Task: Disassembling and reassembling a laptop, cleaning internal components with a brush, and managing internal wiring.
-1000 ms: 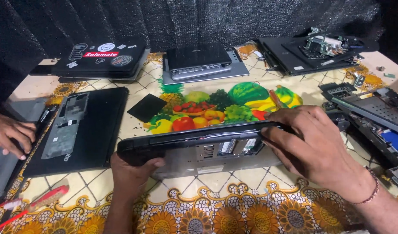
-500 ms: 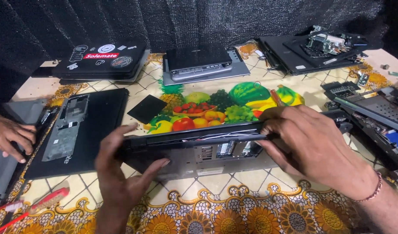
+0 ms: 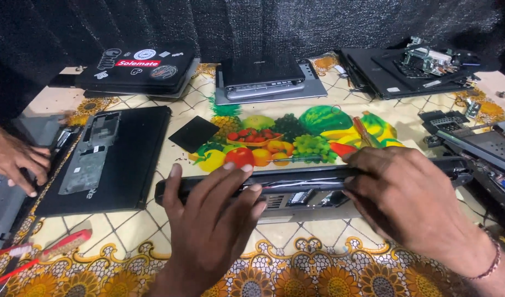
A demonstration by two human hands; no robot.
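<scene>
A black mesh curtain (image 3: 318, 22) hangs behind a table covered by a cloth (image 3: 329, 258) printed with fruit and sunflowers.

In the head view, a dark laptop (image 3: 296, 184) lies near the front edge of the table, its lid raised a little above a grey base whose ports face the camera. The person's left hand (image 3: 208, 220) rests on the lid's left part, fingers spread and laid flat over its near edge, thumb out to the left. The right hand (image 3: 401, 192) covers the lid's right part, fingers close together and curled over the edge; whether they grip underneath cannot be told.

To the left lies an opened laptop base (image 3: 104, 159), and beside it another person's hand (image 3: 16, 159) rests on a grey device. A red-handled brush (image 3: 49, 247) lies at the lower left. Further back sit a stickered laptop (image 3: 140, 69), a grey laptop (image 3: 266, 80) and dismantled parts (image 3: 417, 66).
</scene>
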